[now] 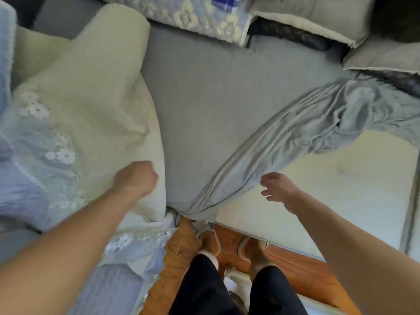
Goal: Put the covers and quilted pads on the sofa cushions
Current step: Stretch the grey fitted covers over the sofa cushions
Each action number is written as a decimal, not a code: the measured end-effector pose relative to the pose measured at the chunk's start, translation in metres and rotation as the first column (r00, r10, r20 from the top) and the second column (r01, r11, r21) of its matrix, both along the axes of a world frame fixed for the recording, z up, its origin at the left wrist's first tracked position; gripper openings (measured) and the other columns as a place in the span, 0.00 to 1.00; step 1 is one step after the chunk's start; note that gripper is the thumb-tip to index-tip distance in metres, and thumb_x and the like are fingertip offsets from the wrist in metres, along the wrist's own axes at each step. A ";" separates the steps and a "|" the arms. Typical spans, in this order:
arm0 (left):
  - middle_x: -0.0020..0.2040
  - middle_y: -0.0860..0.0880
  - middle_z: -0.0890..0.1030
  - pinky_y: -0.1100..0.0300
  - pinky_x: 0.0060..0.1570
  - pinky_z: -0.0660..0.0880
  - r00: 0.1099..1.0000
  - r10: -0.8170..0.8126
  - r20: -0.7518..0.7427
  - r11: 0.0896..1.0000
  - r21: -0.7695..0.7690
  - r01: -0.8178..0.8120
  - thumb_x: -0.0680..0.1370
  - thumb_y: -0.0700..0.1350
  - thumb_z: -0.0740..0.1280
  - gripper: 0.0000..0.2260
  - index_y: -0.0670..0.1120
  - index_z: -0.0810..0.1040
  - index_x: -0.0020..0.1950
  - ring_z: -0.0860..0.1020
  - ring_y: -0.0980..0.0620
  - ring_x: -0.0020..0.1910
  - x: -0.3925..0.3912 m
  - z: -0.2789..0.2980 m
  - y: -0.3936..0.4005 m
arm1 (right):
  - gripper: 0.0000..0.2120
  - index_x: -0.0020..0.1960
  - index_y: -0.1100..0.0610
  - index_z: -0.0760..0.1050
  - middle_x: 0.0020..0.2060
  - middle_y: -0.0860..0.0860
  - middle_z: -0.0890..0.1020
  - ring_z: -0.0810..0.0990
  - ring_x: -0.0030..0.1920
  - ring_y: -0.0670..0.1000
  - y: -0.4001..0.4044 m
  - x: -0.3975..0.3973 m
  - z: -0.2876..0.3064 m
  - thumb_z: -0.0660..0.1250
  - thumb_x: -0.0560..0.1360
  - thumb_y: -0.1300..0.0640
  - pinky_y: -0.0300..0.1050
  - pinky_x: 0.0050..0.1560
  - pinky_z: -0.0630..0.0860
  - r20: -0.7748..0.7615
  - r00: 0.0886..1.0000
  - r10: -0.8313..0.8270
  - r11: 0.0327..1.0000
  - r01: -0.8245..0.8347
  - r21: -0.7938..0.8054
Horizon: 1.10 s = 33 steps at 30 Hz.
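Two bare forearms reach down into the head view, and below them two legs in black trousers [236, 289] stand on a brown wooden floor [302, 262], the feet in pale open slippers [208, 237].

One left hand [136, 178] rests on the near edge of the cream quilted pad [91, 87], its fingers curled under so that it looks to be gripping the pad's edge, though the fingertips are hidden. One right hand [276, 187] hovers just above the bunched edge of the thin grey fabric cover [306, 123], with its fingers spread and loose, holding nothing.

One grey-covered sofa seat cushion [200, 98] lies in the middle. One bare cream seat cushion [341, 189] lies to its right, only partly covered: the grey cover is stretched over the middle cushion and crumpled in folds across the far left corner of the bare one, gathered to a point at the sofa's front edge near the feet.

The cream pad is folded back over the left side, showing its plain underside; its pale blue face with white flower embroidery [56, 153] shows along the left and hangs over the front edge. A second quilted pad in blue and cream floral print [200, 17] lies at the back. Two grey back cushions [318, 14] lean at the upper right.

No writing or label can be read.
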<state>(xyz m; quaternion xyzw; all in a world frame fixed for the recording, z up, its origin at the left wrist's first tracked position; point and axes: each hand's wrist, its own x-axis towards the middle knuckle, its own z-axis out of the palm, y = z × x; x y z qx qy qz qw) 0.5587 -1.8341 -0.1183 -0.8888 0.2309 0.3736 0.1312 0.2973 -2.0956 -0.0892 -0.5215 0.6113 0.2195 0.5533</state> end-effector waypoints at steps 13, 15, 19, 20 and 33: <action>0.50 0.44 0.76 0.46 0.47 0.70 0.909 -0.310 0.279 0.811 -0.421 0.406 0.76 0.39 0.66 0.08 0.46 0.75 0.54 0.73 0.41 0.50 -0.204 -0.076 -0.104 | 0.10 0.58 0.60 0.75 0.44 0.57 0.75 0.75 0.44 0.54 -0.004 -0.079 -0.025 0.62 0.78 0.65 0.48 0.44 0.71 0.067 0.968 -0.240 0.969 0.243 -0.043; 0.46 0.44 0.77 0.48 0.44 0.69 0.961 -0.175 0.215 0.812 -0.520 0.264 0.75 0.35 0.67 0.06 0.45 0.76 0.48 0.74 0.40 0.47 -0.208 -0.069 -0.107 | 0.10 0.59 0.59 0.76 0.45 0.55 0.78 0.79 0.44 0.54 -0.004 -0.100 -0.027 0.63 0.78 0.63 0.48 0.46 0.75 0.043 0.974 -0.222 0.973 0.224 -0.047; 0.37 0.50 0.76 0.50 0.36 0.66 0.911 -0.005 -0.413 0.792 -0.557 -0.249 0.83 0.45 0.59 0.08 0.51 0.69 0.44 0.74 0.47 0.38 -0.252 -0.019 -0.088 | 0.12 0.62 0.58 0.77 0.51 0.55 0.81 0.82 0.49 0.53 -0.005 -0.128 -0.028 0.64 0.80 0.57 0.48 0.53 0.78 0.082 0.930 -0.359 0.933 0.359 0.011; 0.36 0.52 0.76 0.51 0.36 0.67 0.869 -0.063 -0.490 0.840 -0.496 -0.220 0.83 0.47 0.58 0.08 0.51 0.68 0.44 0.75 0.49 0.37 -0.268 -0.006 -0.074 | 0.13 0.63 0.57 0.77 0.54 0.54 0.82 0.82 0.53 0.54 -0.005 -0.133 -0.028 0.65 0.81 0.52 0.50 0.57 0.78 0.105 0.899 -0.426 0.904 0.419 0.081; 0.32 0.53 0.71 0.53 0.37 0.67 0.973 -0.086 -0.215 0.848 -0.529 -0.042 0.83 0.58 0.58 0.18 0.50 0.67 0.38 0.72 0.52 0.34 -0.291 0.025 -0.076 | 0.15 0.64 0.58 0.76 0.54 0.52 0.84 0.85 0.53 0.54 -0.039 -0.166 0.000 0.62 0.82 0.52 0.52 0.55 0.80 0.276 0.434 -0.858 0.513 0.692 0.507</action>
